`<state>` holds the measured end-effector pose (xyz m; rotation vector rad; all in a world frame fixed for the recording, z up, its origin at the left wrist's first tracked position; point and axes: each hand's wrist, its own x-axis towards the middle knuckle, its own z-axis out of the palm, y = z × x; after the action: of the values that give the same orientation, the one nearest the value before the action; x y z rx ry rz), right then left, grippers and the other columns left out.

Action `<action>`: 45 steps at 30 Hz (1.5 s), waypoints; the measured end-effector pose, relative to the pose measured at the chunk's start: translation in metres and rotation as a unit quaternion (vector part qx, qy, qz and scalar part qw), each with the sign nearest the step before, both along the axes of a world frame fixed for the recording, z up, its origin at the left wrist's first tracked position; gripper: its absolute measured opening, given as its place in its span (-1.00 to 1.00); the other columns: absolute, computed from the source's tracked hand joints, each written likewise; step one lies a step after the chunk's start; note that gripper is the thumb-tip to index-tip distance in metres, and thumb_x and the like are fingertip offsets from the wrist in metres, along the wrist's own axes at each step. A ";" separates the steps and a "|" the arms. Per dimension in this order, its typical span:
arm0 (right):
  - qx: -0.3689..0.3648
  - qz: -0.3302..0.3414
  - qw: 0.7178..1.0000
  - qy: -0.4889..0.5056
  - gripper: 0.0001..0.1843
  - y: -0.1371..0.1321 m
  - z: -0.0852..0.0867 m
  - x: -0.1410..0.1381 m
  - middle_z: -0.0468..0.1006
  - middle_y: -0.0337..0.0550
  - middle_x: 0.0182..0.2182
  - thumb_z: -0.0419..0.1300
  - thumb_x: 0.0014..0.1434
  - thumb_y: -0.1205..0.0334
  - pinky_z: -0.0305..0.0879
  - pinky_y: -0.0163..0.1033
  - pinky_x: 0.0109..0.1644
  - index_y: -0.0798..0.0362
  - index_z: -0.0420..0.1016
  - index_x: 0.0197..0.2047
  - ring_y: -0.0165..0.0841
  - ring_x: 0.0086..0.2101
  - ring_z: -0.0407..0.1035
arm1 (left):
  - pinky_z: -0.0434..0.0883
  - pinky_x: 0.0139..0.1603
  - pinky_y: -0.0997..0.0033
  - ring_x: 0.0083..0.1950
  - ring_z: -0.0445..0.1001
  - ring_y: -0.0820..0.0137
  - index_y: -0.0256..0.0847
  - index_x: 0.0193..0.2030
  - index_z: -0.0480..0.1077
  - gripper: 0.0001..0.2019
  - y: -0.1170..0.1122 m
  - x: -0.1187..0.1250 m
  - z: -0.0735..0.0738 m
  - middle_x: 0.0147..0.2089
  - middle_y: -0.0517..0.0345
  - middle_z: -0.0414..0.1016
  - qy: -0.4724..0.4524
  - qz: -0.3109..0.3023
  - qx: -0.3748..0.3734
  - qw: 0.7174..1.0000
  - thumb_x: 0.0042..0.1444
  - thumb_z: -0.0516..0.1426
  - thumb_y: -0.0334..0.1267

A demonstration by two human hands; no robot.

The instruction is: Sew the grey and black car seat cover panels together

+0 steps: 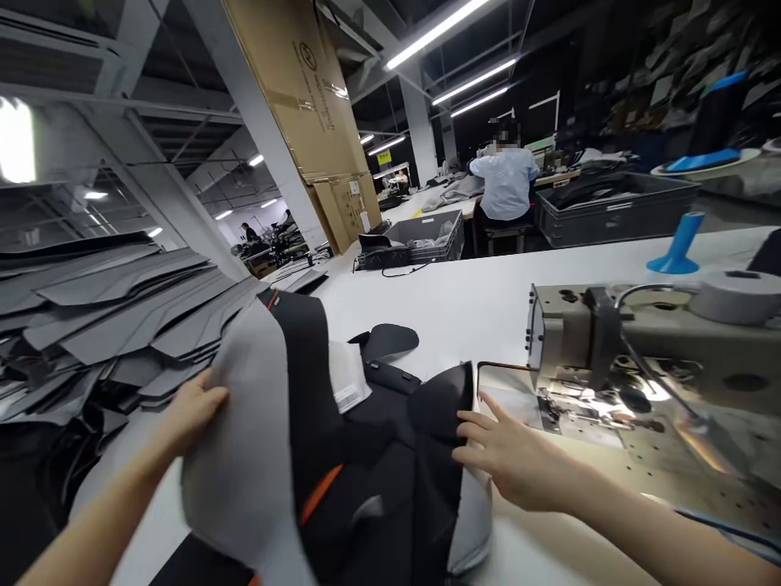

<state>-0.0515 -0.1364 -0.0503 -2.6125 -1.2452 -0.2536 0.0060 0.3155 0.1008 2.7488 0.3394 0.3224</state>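
My left hand (pixel 194 411) grips the left edge of a sewn fabric piece, its thumb on the grey face (pixel 244 391) and its other fingers hidden behind. The piece is grey and black with orange strips, and its black inner side (pixel 378 480) spreads toward my right. A white label (pixel 346 376) shows near its top. My right hand (pixel 509 456) has its fingers stretched and apart, touching the raised black flap (pixel 442 407) at the right side. Just beyond that hand stands a sewing machine (pixel 610 366) with its lamp lit.
Stacks of grey cut panels (pixel 134 317) rise at the left. A grey crate (pixel 451 236) stands at the far table edge, and a larger crate (pixel 616 220) behind right. Blue thread spool holder (pixel 677 248) stands beyond the machine. A person (pixel 505 183) sits farther back.
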 end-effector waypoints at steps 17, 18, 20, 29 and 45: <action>0.111 -0.022 0.990 0.088 -0.51 -0.002 -0.081 -0.057 0.44 -0.11 0.06 -0.01 0.18 0.23 0.31 -0.17 0.07 -0.03 0.33 0.18 -0.22 -0.04 0.38 | 0.02 0.33 0.19 0.38 -0.05 0.12 -0.20 0.34 0.02 -0.28 -0.229 0.109 -0.121 0.39 -0.05 -0.06 0.268 -0.384 0.162 0.869 0.05 0.08 -0.01; 0.113 -0.040 0.989 0.091 -0.55 -0.007 -0.079 -0.048 0.49 -0.12 0.00 -0.05 0.22 0.21 0.31 -0.19 0.06 -0.01 0.36 0.15 -0.24 -0.06 0.40 | 0.04 0.32 0.22 0.38 -0.03 0.12 -0.21 0.34 0.01 -0.26 -0.246 0.117 -0.131 0.39 -0.04 -0.04 0.258 -0.394 0.162 0.867 0.03 0.11 -0.06; 0.112 -0.085 0.986 0.090 -0.58 -0.014 -0.075 -0.029 0.51 -0.13 -0.04 -0.08 0.25 0.18 0.32 -0.20 0.05 -0.01 0.40 0.10 -0.24 -0.08 0.40 | 0.08 0.31 0.20 0.36 0.01 0.06 -0.22 0.35 0.00 -0.21 -0.266 0.127 -0.148 0.38 -0.08 -0.03 0.244 -0.401 0.169 0.866 -0.03 0.16 -0.14; 0.099 -0.262 0.959 0.039 -0.46 0.015 -0.073 0.033 0.42 0.21 -0.03 -0.08 0.16 0.46 0.13 0.15 0.12 0.16 0.24 0.22 -0.03 -0.01 0.31 | 0.15 0.27 0.27 0.28 0.17 0.14 -0.21 0.31 0.11 -0.36 -0.251 0.137 -0.158 0.29 -0.03 0.18 0.219 -0.394 0.199 0.870 0.09 0.09 -0.10; 0.058 -0.257 0.965 -0.004 -0.34 0.014 -0.086 0.038 0.05 0.16 0.27 -0.01 0.10 0.36 -0.03 0.14 0.26 0.28 0.12 0.29 -0.06 0.24 -0.05 | 0.31 -0.06 0.27 0.00 0.39 0.18 -0.30 0.04 0.35 -0.61 -0.253 0.118 -0.085 -0.07 -0.12 0.44 -0.013 -0.266 0.300 0.916 0.15 -0.14 -0.52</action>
<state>-0.0132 -0.1228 -0.1365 -2.7807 -0.5090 -0.4099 0.1243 0.0622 0.0153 3.2615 -0.6208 0.3556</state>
